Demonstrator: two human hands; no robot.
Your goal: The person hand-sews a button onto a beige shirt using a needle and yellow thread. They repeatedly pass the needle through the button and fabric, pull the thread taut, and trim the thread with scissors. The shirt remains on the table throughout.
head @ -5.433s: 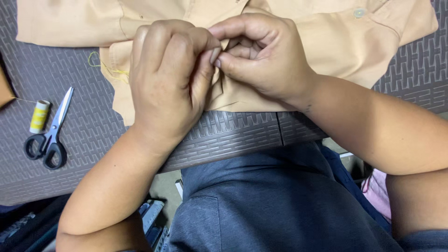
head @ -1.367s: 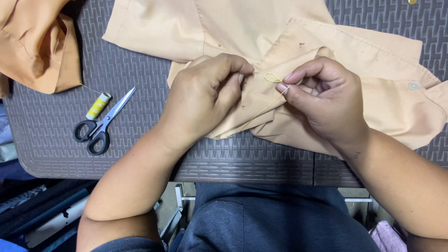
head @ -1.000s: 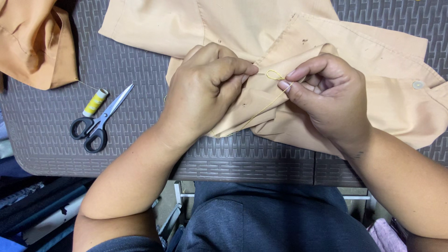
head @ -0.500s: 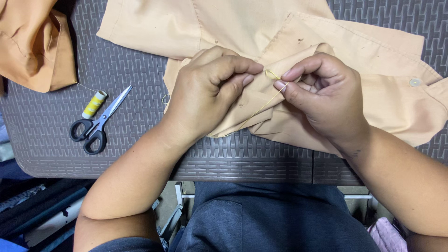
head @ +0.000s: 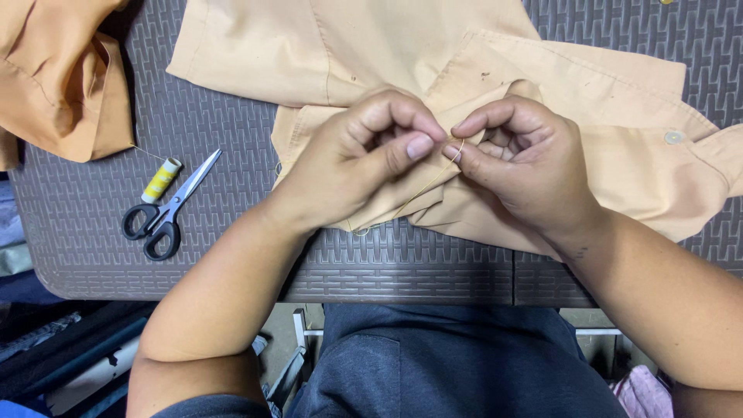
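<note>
the person is in the middle of sewing by hand, and it looks like a stitch is being pulled snug. the left hand is curled on the tan shirt, with thumb and first finger pressed together on a little fold of cloth to keep it from moving. the right hand is curled too, and its thumb and first finger pinch the yellow thread right beside the left thumb, so the two hands almost touch. the thread runs down from that pinch across the cloth toward the near edge of the shirt. i cannot see a needle; it may be hidden in the fingers. to my eye the next move needs a slow, gentle pull so the thread does not knot or snap, while the left hand keeps the fold flat. both forearms reach in over the near edge of the grey bench. the shirt lies spread on the bench in front of the person. black scissors and a small yellow spool lie off to the left, well apart from the hands.
</note>
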